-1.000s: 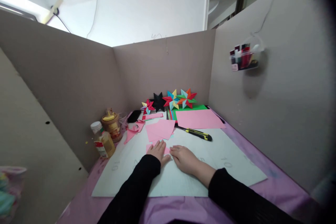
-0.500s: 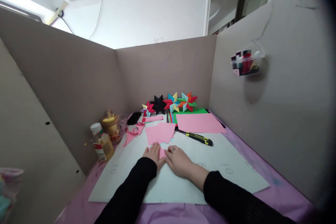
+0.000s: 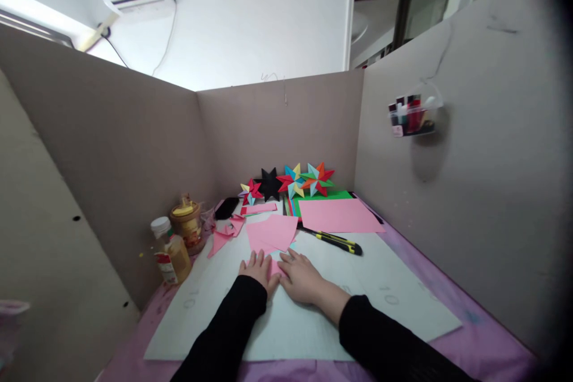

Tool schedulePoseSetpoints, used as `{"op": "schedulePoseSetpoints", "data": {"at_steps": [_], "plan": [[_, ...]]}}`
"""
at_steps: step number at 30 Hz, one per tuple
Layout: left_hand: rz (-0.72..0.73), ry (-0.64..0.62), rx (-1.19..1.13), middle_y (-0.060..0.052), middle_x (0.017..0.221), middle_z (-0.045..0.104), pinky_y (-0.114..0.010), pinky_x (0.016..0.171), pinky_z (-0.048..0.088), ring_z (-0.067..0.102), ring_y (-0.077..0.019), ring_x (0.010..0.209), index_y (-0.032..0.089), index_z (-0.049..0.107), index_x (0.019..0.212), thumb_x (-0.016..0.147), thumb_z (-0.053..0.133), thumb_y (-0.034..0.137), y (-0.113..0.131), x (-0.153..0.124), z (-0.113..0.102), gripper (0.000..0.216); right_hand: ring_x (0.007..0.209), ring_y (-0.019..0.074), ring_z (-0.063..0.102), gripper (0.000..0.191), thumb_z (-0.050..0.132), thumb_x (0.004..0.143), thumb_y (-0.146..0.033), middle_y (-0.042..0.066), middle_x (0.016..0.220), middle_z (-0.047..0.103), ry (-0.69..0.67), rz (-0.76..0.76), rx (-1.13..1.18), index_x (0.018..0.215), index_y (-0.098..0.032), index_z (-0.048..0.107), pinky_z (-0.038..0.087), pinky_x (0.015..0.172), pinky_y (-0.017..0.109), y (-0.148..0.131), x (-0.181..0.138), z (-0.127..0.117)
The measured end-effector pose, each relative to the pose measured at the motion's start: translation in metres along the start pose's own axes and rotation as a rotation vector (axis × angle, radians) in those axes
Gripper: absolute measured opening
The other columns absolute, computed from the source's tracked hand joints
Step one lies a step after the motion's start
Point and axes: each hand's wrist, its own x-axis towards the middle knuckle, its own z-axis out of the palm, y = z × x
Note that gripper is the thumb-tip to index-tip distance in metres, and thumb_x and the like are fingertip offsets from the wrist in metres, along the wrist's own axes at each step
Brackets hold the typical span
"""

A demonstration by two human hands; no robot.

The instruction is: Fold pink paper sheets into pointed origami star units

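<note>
We had both hands flat on the white cutting mat (image 3: 313,322), pressing a small pink paper piece (image 3: 274,265) that lay between them, near the mat's middle. Our left hand (image 3: 258,268) rested on the piece's left side with its fingers spread and laid flat; our right hand (image 3: 301,274) lay just beside it, fingers loosely together and pressing down, the fingertips of both hands nearly meeting over the paper. Most of the piece was hidden under them, so we could not tell its shape.

We judged that a fold was being flattened here. The next move would call for running a fingertip firmly along the crease while the other hand kept the paper from sliding.

Just beyond the hands on the mat lay loose pink squares (image 3: 273,233), and to their right a yellow-and-black utility knife (image 3: 335,241). At the mat's far edge sat a large pink sheet (image 3: 338,215) and several folded paper stars (image 3: 295,180); off its left edge stood a small bottle (image 3: 170,250).
</note>
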Motion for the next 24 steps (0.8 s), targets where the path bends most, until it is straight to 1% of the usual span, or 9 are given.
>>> {"op": "schedulePoseSetpoints", "data": {"at_steps": [2,4,7,10,12,15,19,21,24], "plan": [[-0.029,0.005,0.006,-0.014,0.147,0.021,-0.06,0.102,0.016,0.015,-0.0347,0.135,0.011,0.034,0.138,0.079,0.033,0.056,0.001,-0.001,-0.001,0.075,0.123,0.0316,0.037,0.033,0.043,0.085,-0.035,0.012,0.122,0.056,0.027,-0.01,-0.01,0.103,-0.017,0.064,0.028,0.097,0.044,0.0,-0.004,-0.005],[-0.037,0.023,-0.015,-0.015,0.146,0.024,-0.06,0.102,0.017,0.016,-0.0357,0.135,0.009,0.036,0.136,0.077,0.036,0.058,0.002,-0.003,-0.001,0.077,0.112,0.0285,0.047,0.029,0.045,0.084,-0.035,0.012,0.103,0.065,0.052,0.009,-0.001,0.087,-0.016,0.067,0.031,0.092,0.039,0.002,-0.007,-0.009],[-0.008,0.122,-0.114,-0.014,0.139,0.039,-0.056,0.103,0.019,0.026,-0.0346,0.132,0.013,0.05,0.126,0.078,0.042,0.052,-0.003,-0.003,0.003,0.062,0.092,0.0228,0.054,0.026,0.044,0.085,-0.031,0.01,0.082,0.065,0.098,0.083,0.024,0.079,-0.016,0.065,0.036,0.082,0.032,0.005,-0.01,-0.009],[-0.019,0.242,-0.232,-0.014,0.122,0.058,-0.048,0.099,0.031,0.045,-0.0304,0.119,0.014,0.059,0.114,0.081,0.042,0.041,-0.013,-0.001,0.009,0.045,0.091,0.0225,0.052,0.024,0.055,0.077,-0.035,0.01,0.091,0.062,0.17,0.147,0.083,0.09,-0.015,0.06,0.036,0.079,0.03,0.007,-0.009,-0.004],[-0.055,0.285,-0.273,-0.015,0.118,0.06,-0.041,0.096,0.036,0.051,-0.0278,0.113,0.01,0.056,0.118,0.082,0.044,0.038,-0.021,0.002,0.011,0.047,0.094,0.0232,0.05,0.033,0.064,0.069,-0.036,0.009,0.097,0.058,0.197,0.163,0.139,0.093,-0.015,0.057,0.035,0.08,0.03,0.008,-0.008,0.0],[-0.077,0.325,-0.313,-0.014,0.123,0.056,-0.037,0.097,0.036,0.049,-0.0261,0.113,0.008,0.047,0.127,0.076,0.053,0.038,-0.031,0.004,0.013,0.059,0.091,0.0218,0.05,0.025,0.065,0.065,-0.029,0.006,0.092,0.058,0.183,0.137,0.236,0.085,-0.017,0.056,0.035,0.08,0.029,0.009,-0.005,0.004],[-0.006,0.302,-0.312,-0.014,0.125,0.054,-0.04,0.1,0.033,0.045,-0.0296,0.117,0.009,0.043,0.13,0.064,0.062,0.037,-0.033,0.002,0.012,0.074,0.091,0.0199,0.051,0.011,0.06,0.067,-0.017,0.004,0.087,0.059,0.173,0.083,0.304,0.076,-0.019,0.056,0.036,0.08,0.028,0.01,-0.003,0.006],[0.011,0.255,-0.279,-0.014,0.129,0.051,-0.042,0.103,0.028,0.04,-0.0312,0.122,0.01,0.041,0.132,0.061,0.063,0.038,-0.03,0.0,0.008,0.079,0.092,0.0201,0.051,0.015,0.06,0.067,-0.017,0.005,0.091,0.059,0.181,0.089,0.317,0.082,-0.019,0.057,0.037,0.081,0.028,0.009,-0.004,0.007],[-0.026,0.183,-0.253,-0.012,0.135,0.044,-0.048,0.105,0.023,0.029,-0.0326,0.13,0.014,0.036,0.135,0.06,0.063,0.04,-0.024,-0.004,0.002,0.084,0.098,0.0224,0.05,0.029,0.062,0.066,-0.022,0.008,0.1,0.057,0.184,0.106,0.307,0.095,-0.017,0.057,0.037,0.084,0.03,0.008,-0.004,0.006]]}}
